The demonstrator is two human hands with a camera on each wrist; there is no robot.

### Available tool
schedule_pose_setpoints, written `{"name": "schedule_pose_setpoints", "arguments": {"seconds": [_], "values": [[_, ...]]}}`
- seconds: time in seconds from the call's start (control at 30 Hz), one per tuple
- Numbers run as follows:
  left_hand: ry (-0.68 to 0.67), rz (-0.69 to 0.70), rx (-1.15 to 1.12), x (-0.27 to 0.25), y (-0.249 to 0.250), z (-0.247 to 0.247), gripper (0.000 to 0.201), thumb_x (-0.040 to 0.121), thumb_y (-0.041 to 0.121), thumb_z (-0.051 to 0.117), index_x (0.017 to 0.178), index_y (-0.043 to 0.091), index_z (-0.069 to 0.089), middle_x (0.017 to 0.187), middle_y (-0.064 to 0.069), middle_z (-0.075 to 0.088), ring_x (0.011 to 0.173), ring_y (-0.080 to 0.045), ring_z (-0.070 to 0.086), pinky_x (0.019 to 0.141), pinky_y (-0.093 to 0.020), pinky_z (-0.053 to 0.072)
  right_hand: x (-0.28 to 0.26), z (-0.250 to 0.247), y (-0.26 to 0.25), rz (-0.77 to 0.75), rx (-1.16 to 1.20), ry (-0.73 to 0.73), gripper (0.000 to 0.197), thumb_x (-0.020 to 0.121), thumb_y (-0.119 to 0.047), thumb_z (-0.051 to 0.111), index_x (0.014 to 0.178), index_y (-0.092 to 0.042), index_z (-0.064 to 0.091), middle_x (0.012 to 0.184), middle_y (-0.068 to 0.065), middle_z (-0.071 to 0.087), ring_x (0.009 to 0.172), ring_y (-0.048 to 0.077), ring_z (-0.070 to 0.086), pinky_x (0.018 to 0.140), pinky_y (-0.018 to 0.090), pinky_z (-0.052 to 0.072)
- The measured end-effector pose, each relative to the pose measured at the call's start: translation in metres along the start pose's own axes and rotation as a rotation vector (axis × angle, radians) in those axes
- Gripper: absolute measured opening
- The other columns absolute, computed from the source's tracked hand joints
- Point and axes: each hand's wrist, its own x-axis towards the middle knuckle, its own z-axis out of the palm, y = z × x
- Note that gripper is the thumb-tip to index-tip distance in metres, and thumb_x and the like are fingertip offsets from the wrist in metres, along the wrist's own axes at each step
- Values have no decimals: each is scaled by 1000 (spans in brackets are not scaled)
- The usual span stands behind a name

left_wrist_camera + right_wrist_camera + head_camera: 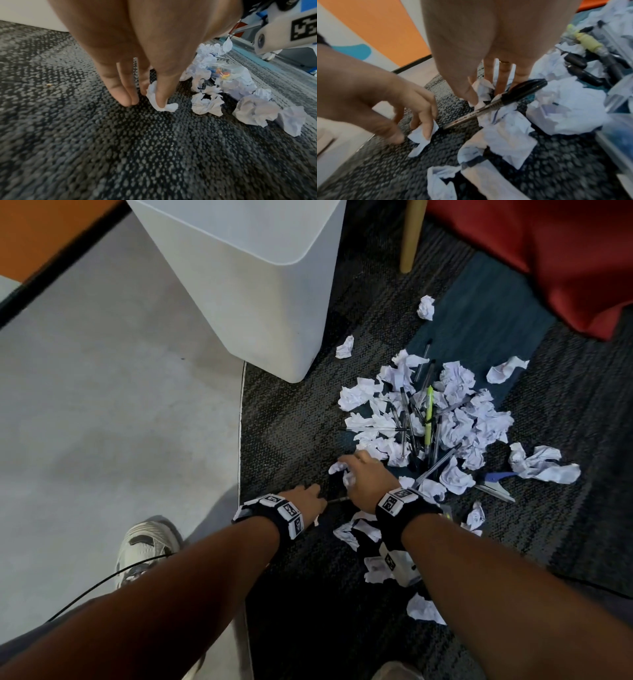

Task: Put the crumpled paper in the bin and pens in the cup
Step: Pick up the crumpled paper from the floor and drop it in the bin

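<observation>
- fingers of the left hand (137,54) are pinching a small paper scrap (161,100) against the carpet (85,148), thumb on one side and fingertips on the other, so that hand is gripping paper.
- the right hand (363,477) is curling its fingers round a crumpled paper wad (483,89) just beyond the left hand; it too is gripping paper.
- a black-capped pen (496,104) is lying between the two hands, its long axis running from near the left fingertips up to the cap beside the right fingers; the right hand looks nearer to the cap end.
- the main heap of crumpled paper (459,412) and pens (409,426) is spreading out beyond the right hand, with a yellow-green pen (429,416) standing out in it.
- the white bin (246,285) is standing ahead and to the left of both hands, so i judge the paper will be travelling up and leftward.
- the right wrist view is showing the pen's whole length; the head view is showing only a sliver of it.
- no cup is plainly showing in any view.
</observation>
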Motion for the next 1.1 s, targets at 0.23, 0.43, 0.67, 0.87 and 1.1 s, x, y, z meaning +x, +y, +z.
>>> {"name": "schedule_pose_setpoints", "arguments": {"seconds": [0.23, 0.43, 0.67, 0.87, 1.1], "values": [[91, -26, -76, 3, -10, -5, 26, 91, -2, 51, 115, 5, 57, 122, -16, 50, 100, -35, 58, 81, -41, 46, 9, 8, -2, 74, -111, -64, 52, 93, -16, 56, 142, -20, 39, 139, 14, 40, 118, 39, 52, 93, 46, 49], [68, -73, -124, 2, -17, -17, 42, 85, 26, 71, 119, 7, 56, 125, -13, 50, 109, -34, 55, 91, -43, 48, 10, 3, -6, 96, -25, 66, 32, 92, -19, 55, 124, -14, 56, 123, 14, 51, 105, 39, 59, 87, 41, 49], [268, -124, -229, -7, -25, -37, 42, 84, 42, 68, 107, 8, 56, 118, -12, 53, 107, -33, 55, 85, -36, 45, 11, -12, -13, 137, 179, 163, 30, 94, -31, 45, 111, -7, 53, 102, 18, 61, 97, 36, 57, 78, 39, 45], [415, -129, -335, -21, -33, -79, 23, 89, 33, 59, 98, 12, 58, 110, -11, 58, 104, -31, 56, 86, -36, 47, 14, -57, -28, 106, 311, 359, 27, 97, -25, 54, 122, -16, 56, 97, 17, 67, 92, 32, 62, 71, 28, 39], [692, -21, -343, -67, -36, -179, 50, 86, 27, 69, 133, 23, 50, 119, -4, 62, 109, -23, 57, 89, -28, 42, 14, -172, -57, -30, 417, 628, 6, 92, -30, 61, 97, -27, 62, 78, 6, 68, 74, 24, 64, 69, 31, 48]]}}
